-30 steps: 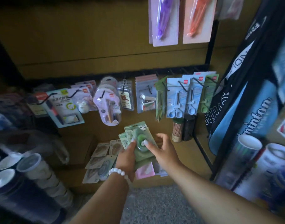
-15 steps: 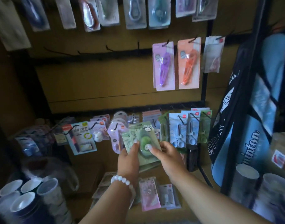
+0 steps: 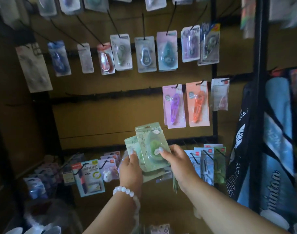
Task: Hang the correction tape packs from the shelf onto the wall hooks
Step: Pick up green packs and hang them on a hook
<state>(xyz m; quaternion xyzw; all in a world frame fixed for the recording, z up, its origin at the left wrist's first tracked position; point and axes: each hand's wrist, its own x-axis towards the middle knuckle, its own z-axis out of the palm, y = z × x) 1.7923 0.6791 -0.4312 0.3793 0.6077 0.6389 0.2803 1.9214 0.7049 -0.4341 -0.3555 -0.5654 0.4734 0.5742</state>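
— The green correction tape packs (image 3: 150, 147) are sitting fanned in both hands now — up off the shelf, where they were a second ago, and level with the bare stretch of hook rail (image 3: 110, 96).

— Who's gripping what?

— The left hand (image 3: 131, 168) is curling round the back packs, thumb on top; the right hand (image 3: 175, 159) is pinching the front pack, thumb on its blister.

— And the view?

— It's tilting upward, so the purple pack (image 3: 174, 105) and orange pack (image 3: 197, 103) are showing on their hooks. I'd say hanging is coming next — nothing green is hung yet.
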